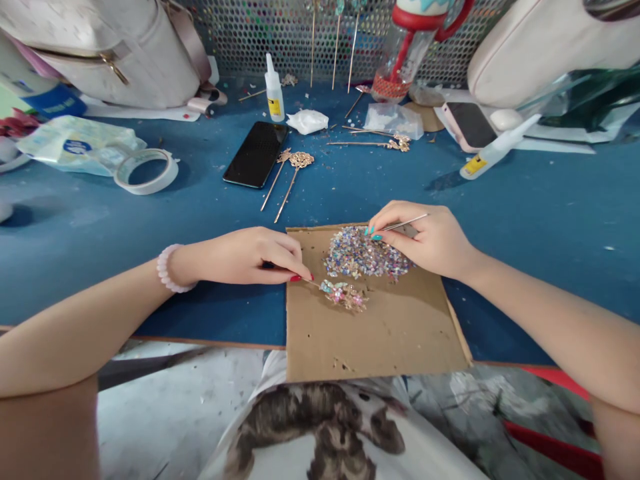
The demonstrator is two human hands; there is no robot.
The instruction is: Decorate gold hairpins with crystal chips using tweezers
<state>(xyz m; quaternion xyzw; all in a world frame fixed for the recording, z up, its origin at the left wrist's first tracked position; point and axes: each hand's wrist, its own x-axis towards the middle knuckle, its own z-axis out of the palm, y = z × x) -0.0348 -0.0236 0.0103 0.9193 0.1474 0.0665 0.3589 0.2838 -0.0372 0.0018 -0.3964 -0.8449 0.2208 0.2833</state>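
Observation:
Between the fingertips of my left hand point(267, 257) is the thin stem of a hairpin point(345, 295). Its gold flower head, set with pink and pale blue-green stones, is over the cardboard sheet point(400, 337). A thin metal stick point(407, 222) is pinched in my right hand point(425, 237), its lower end hidden by the fingers. Those fingers hover at the upper edge of a heap of small multicoloured rhinestones point(357, 253), which lies on the cardboard just beyond the hairpin head. Whether the right fingertips touch the stones I cannot tell.
Beyond the cardboard lie two gold hairpins point(295, 163), a black phone point(257, 155) and a roll of tape point(146, 171). Two glue bottles point(274, 90) stand or lean farther back. More hairpins point(397, 143), a second phone point(469, 127) and bags point(115, 57) line the mesh panel point(245, 43).

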